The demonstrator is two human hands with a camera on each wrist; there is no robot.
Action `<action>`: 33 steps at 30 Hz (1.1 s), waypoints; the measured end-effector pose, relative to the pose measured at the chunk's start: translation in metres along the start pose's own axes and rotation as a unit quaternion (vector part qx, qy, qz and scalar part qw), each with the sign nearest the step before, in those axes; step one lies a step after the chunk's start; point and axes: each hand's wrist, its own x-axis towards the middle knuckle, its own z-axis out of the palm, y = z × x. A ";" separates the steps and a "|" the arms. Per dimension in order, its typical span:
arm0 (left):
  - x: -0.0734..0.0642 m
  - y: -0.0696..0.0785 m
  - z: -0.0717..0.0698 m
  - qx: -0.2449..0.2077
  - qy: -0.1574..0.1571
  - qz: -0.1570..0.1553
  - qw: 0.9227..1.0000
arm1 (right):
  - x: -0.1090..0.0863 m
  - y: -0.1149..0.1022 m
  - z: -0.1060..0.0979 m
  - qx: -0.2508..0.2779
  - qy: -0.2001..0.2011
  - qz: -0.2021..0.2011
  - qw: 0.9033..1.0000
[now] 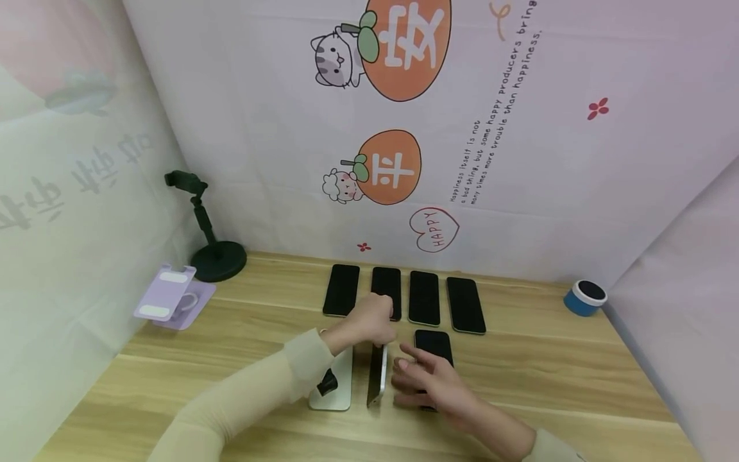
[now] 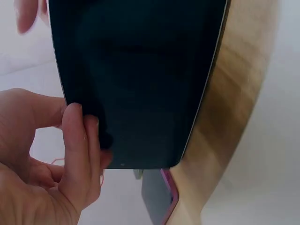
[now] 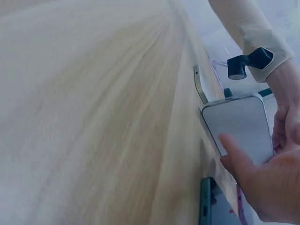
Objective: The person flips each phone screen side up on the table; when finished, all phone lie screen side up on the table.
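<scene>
My left hand (image 1: pixel 369 321) pinches a smartphone (image 1: pixel 377 375) by one edge and holds it standing on its side on the table. In the left wrist view the phone's dark screen (image 2: pixel 145 84) faces the camera; the right wrist view shows its pale back (image 3: pixel 243 122). To the right of it is my right hand (image 1: pixel 435 385), fingers spread and holding nothing. A finger of that hand crosses in front of the pale back in the right wrist view; contact cannot be told. Partly under my right hand lies a black-screened phone (image 1: pixel 434 345). Beneath my left wrist lies a silver phone (image 1: pixel 340 391).
Several black phones (image 1: pixel 424 298) lie in a row at the back of the wooden table (image 1: pixel 260 308). A black stand (image 1: pixel 218 260) and a lilac phone holder (image 1: pixel 173 298) are at the left. A blue-and-white round container (image 1: pixel 585 298) sits at the far right.
</scene>
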 end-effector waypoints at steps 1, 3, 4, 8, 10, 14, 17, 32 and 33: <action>0.001 0.001 0.001 -0.005 0.001 0.004 1.000 | 0.000 0.001 0.000 0.011 0.003 0.005 1.000; 0.002 0.002 0.005 -0.015 0.000 0.010 1.000 | 0.000 0.003 0.000 0.028 0.011 0.010 0.999; 0.002 0.002 0.007 -0.018 -0.002 0.013 1.000 | 0.000 0.004 0.000 0.033 0.016 0.011 0.999; 0.006 0.004 0.015 -0.024 -0.002 0.023 0.999 | 0.001 0.006 0.000 0.030 0.047 0.013 0.998; 0.007 0.006 0.019 -0.029 -0.003 0.027 0.999 | 0.001 0.006 0.000 0.020 0.064 0.015 0.998; 0.009 0.010 0.025 -0.030 0.000 0.028 0.999 | 0.002 0.007 0.001 0.000 0.088 0.020 0.996; 0.009 0.011 0.027 -0.027 -0.001 0.026 0.999 | 0.003 0.008 0.002 -0.010 0.102 0.020 0.995; -0.023 -0.004 0.024 0.181 -0.052 0.082 0.979 | 0.007 0.020 -0.001 -0.051 0.117 0.010 0.992; -0.026 -0.007 0.023 0.195 -0.063 0.084 0.975 | 0.007 0.020 -0.001 -0.059 0.118 0.003 0.991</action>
